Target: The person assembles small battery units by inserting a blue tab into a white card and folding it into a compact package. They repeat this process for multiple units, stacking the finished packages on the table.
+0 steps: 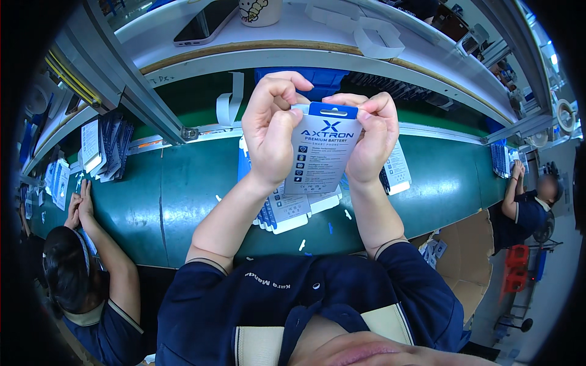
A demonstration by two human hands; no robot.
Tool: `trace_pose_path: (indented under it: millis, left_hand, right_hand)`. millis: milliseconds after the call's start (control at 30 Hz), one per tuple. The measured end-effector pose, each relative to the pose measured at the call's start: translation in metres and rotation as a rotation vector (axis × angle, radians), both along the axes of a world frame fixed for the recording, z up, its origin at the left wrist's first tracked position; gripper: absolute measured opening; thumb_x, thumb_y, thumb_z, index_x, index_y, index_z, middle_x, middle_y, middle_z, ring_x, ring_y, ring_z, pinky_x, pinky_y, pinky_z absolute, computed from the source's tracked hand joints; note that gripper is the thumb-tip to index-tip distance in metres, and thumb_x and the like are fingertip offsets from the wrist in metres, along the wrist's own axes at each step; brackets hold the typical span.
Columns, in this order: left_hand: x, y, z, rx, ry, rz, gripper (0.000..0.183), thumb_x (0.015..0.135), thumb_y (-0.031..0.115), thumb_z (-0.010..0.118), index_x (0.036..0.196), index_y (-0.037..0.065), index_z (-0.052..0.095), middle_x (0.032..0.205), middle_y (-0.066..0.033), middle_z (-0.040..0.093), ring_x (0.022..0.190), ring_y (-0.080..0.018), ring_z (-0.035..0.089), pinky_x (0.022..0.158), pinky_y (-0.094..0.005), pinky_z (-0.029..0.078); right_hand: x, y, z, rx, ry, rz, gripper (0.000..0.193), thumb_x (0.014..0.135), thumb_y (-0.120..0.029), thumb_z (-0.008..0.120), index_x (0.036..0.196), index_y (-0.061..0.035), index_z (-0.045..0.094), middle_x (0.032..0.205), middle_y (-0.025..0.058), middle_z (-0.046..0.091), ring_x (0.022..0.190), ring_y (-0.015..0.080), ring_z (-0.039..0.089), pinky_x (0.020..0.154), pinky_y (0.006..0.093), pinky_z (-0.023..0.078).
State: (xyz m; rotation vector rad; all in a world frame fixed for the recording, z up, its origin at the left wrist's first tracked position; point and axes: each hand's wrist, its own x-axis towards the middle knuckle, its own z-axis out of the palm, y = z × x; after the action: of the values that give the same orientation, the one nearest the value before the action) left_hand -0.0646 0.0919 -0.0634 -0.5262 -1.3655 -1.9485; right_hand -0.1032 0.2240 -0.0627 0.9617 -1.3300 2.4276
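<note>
Between my two hands a white and blue battery box (322,152) is held upright above the green table. My left hand (273,125) pinches its upper left corner, with the thumb against the edge. At the upper right corner, the fingers and thumb of my right hand (373,131) grip the box beside its blue hang tab. Below it lies a fanned stack of flat printed cartons (287,215), partly covered by the held box and my left forearm. More flat cartons (398,171) lie just right of my right wrist.
A blue bin (329,79) sits behind my hands under a white shelf holding a phone (206,23) and a cup (260,12). Carton stacks (105,149) lie on the left. A large cardboard box (467,250) stands at right. Co-workers sit on both sides. Small scraps (302,245) dot the table.
</note>
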Motion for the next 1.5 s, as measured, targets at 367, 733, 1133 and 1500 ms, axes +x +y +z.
trace_pose_path:
  millis: [367,733,1133,1500]
  left_hand:
    - [-0.004,0.002,-0.008,-0.173,0.154,0.094,0.022,0.083,0.011,0.07,0.082,0.003,0.05,0.098,-0.0126,0.054,0.085,-0.0112,0.053,0.075,-0.0251,0.043]
    - [0.0,-0.001,0.012,-0.381,-0.107,-0.096,0.024,0.081,0.005,0.071,0.099,-0.001,0.057,0.094,-0.0093,0.066,0.081,-0.0104,0.062,0.072,-0.0253,0.051]
    - [-0.009,-0.009,0.006,-0.294,-0.315,-0.067,0.023,0.091,0.01,0.067,0.105,0.0,0.052,0.098,-0.0107,0.063,0.089,-0.0152,0.066,0.072,-0.0274,0.056]
    - [0.005,-0.027,0.026,-0.317,-0.246,0.178,0.02,0.093,0.015,0.065,0.105,-0.001,0.061,0.097,-0.0076,0.066,0.09,-0.0112,0.06,0.078,-0.0242,0.049]
  right_hand:
    - [-0.001,0.001,0.0,0.045,0.116,0.019,0.041,0.087,-0.038,0.071,0.084,-0.0057,0.045,0.087,0.0171,0.067,0.077,0.0112,0.062,0.072,0.0222,0.05]
    - [-0.013,0.021,0.009,0.165,0.023,-0.081,0.04,0.095,-0.044,0.058,0.086,-0.0055,0.05,0.081,0.0063,0.064,0.071,0.0057,0.057,0.065,0.0194,0.046]
    - [0.031,0.051,-0.013,1.126,0.411,-0.643,0.087,0.065,-0.022,0.084,0.141,-0.0151,0.041,0.138,0.0236,0.042,0.121,0.0431,0.048,0.101,0.0484,0.042]
    - [-0.005,0.19,-0.115,1.82,-0.265,-0.775,0.08,0.078,-0.045,0.072,0.149,-0.0303,0.036,0.148,0.0303,0.031,0.129,0.0477,0.041,0.108,0.0518,0.034]
